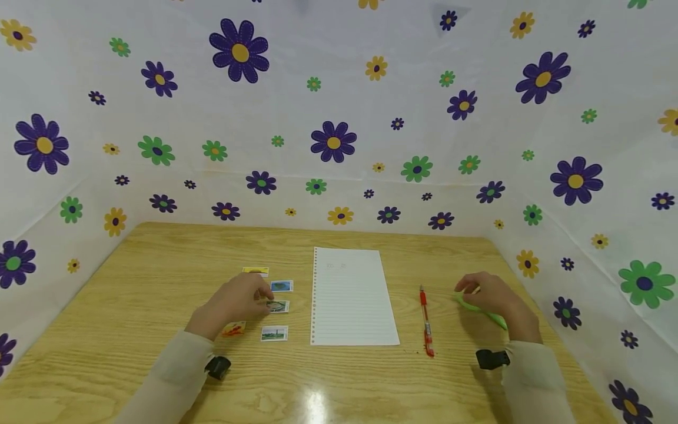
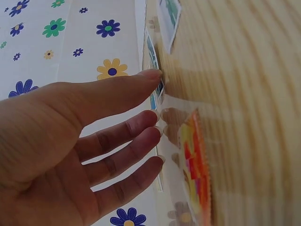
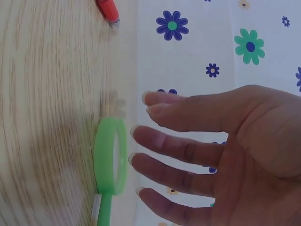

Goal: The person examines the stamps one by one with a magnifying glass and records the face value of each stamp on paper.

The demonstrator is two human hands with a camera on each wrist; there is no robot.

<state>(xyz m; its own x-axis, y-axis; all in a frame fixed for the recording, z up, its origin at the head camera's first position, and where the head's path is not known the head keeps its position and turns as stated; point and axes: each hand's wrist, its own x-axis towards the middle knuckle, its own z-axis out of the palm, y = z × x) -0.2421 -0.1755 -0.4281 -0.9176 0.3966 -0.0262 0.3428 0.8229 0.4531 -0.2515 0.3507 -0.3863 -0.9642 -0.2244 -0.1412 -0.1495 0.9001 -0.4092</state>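
Note:
My left hand (image 1: 235,300) reaches over several small picture stamps, its fingertips at the left edge of a greenish stamp (image 1: 278,306). In the left wrist view the thumb tip touches that stamp (image 2: 151,49), and the other fingers reach loosely toward the tabletop. Around it lie a yellow stamp (image 1: 256,271), a blue stamp (image 1: 282,285), a landscape stamp (image 1: 273,334) and an orange-red stamp (image 1: 234,329), partly covered by the wrist. Over a green magnifying glass (image 1: 498,320) hovers my right hand (image 1: 487,291), fingers loosely bent and apart from its rim (image 3: 104,155).
A lined sheet (image 1: 352,300) with punched holes and faint writing lies mid-table between the hands. Right of it is a red pen (image 1: 426,318), tip pointing away. Flower-patterned cloth (image 1: 333,112) encloses the wooden table (image 1: 159,259) at the back and sides.

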